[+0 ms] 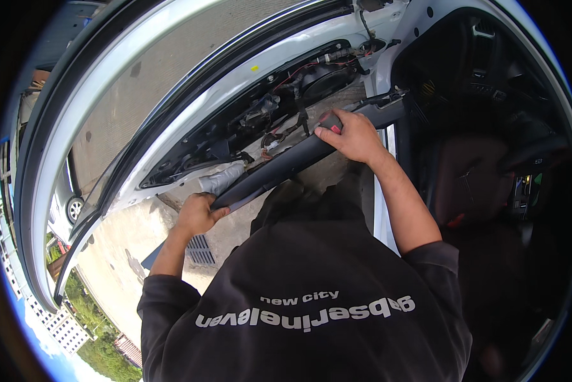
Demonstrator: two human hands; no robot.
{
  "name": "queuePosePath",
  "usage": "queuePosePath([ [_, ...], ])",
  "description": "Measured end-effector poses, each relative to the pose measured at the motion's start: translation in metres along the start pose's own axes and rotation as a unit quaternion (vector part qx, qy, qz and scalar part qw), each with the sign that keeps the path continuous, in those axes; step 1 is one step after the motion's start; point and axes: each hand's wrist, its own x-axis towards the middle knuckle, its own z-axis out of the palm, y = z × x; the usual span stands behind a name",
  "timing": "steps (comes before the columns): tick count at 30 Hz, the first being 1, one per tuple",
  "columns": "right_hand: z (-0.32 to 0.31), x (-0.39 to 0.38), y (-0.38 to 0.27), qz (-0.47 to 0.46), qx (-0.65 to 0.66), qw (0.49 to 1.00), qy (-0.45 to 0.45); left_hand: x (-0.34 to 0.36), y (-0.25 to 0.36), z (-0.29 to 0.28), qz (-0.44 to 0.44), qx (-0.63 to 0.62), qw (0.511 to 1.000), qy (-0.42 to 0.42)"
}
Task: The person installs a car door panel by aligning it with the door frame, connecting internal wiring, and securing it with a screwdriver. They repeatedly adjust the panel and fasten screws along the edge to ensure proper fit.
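Writing: white lettering across the dark shirt, two lines, the upper smaller. Yellow patch on the white car door, too small to read.

Dark trim panel lies between the person's body and the door's exposed inner side, above the pale ground. Long axis slants: one end lower left, other end upper right, near the car's dark interior.

Left hand curled closed around the panel's lower-left end, thumb on the near side. Right hand closed around a red-and-grey handle at the panel's upper edge; cannot tell whether its fingers also grip the panel. Loose wiring shows in the door beyond.
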Motion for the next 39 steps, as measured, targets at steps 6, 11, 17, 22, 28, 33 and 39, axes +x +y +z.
queuePosePath([
  [6,-0.012,0.008,0.035,0.016,-0.027,0.999,0.010,0.005,0.038,0.012,0.046,0.005,0.999,-0.018],
  [11,0.019,0.014,0.050,0.031,-0.082,0.988,0.130,0.019,0.046,0.028,0.046,0.002,0.997,-0.056],
  [17,0.040,0.026,0.048,0.078,-0.140,0.958,0.236,0.045,0.036,0.041,0.035,0.005,0.996,-0.083],
  [22,0.022,0.027,0.063,-0.005,-0.043,0.975,0.219,0.054,0.048,0.048,-0.004,0.016,0.998,-0.064],
  [28,0.005,0.021,0.078,-0.015,-0.034,0.973,0.227,0.055,0.081,0.050,0.003,0.029,0.998,-0.055],
  [33,0.017,0.017,0.068,-0.021,-0.110,0.957,0.267,0.062,0.085,0.052,0.051,0.028,0.995,-0.079],
  [39,0.052,0.000,0.015,-0.068,0.103,0.928,0.350,0.059,0.068,0.056,0.123,0.038,0.990,-0.058],
])
